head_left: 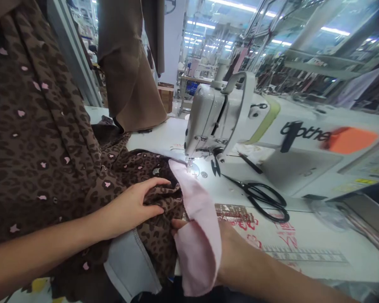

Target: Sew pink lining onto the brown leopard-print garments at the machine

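- Cloth (113,168), leopard-print, lies bunched at the left of the table (309,223) and hangs off its front.
- Pink strip (200,206) runs along the cloth's right edge, its far end beside the needle of the machine (205,122).
- Left hand (124,214) rests on the cloth, thumb and forefinger apart.
- Right hand (229,244) is partly behind the strip; I cannot tell its grip.
- Scissors (262,195) lie right of the strip.
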### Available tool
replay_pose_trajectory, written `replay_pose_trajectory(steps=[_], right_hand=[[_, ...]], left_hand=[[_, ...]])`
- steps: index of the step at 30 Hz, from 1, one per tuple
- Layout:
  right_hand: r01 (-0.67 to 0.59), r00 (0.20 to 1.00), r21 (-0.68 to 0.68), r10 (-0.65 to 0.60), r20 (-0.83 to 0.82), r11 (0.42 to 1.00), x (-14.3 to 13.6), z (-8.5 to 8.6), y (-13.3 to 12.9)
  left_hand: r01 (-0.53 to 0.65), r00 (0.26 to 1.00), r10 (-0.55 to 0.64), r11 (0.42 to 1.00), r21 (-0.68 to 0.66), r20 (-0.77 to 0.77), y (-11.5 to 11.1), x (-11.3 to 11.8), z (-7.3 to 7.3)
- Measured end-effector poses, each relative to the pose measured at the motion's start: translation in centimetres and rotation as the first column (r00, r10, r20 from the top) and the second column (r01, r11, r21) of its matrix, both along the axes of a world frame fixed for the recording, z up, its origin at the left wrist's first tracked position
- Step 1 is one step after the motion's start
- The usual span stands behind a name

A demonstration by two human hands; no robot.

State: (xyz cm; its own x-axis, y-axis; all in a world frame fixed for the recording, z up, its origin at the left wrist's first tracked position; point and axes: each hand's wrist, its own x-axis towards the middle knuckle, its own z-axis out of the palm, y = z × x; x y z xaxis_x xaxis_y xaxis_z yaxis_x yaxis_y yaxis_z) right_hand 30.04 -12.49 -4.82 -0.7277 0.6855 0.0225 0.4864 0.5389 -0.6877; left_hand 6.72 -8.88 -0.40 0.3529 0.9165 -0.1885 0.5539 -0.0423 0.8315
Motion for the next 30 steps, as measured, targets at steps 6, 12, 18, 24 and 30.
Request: replay_pose_trajectory(steps=[6, 12, 18, 24, 30], right_hand=[[-0.218, 0.971, 0.360, 0.163, 0.176, 0.907, -0.2, 1.8, -0.3], [-0.318, 0.946, 0.574, 0.218, 0.238, 0.755, 0.1, 1.4, -0.1], [-0.422, 0.901, 0.580, 0.249, 0.356, 0.696, 0.4, 2.0, -0.3], [-0.403, 0.913, 0.619, 0.252, 0.320, 0.674, 0.6, 2.0, -0.5], [-0.434, 0.895, 0.590, 0.248, 0.371, 0.681, 1.7, 1.3, -0.3]], left_hand=[[-0.031, 0.994, 0.036, 0.998, -0.051, 0.099, -0.2, -0.1, 0.7], [-0.019, 0.990, 0.029, 0.997, -0.069, 0.138, 0.1, -0.5, 0.8], [0.113, 0.992, -0.116, 0.991, 0.067, 0.040, 0.3, 0.0, 1.2], [0.215, 0.948, -0.186, 0.972, 0.089, -0.259, 1.3, -0.2, 1.6], [0.237, 0.854, -0.196, 0.971, 0.025, -0.482, 1.0, -1.0, 0.8]])
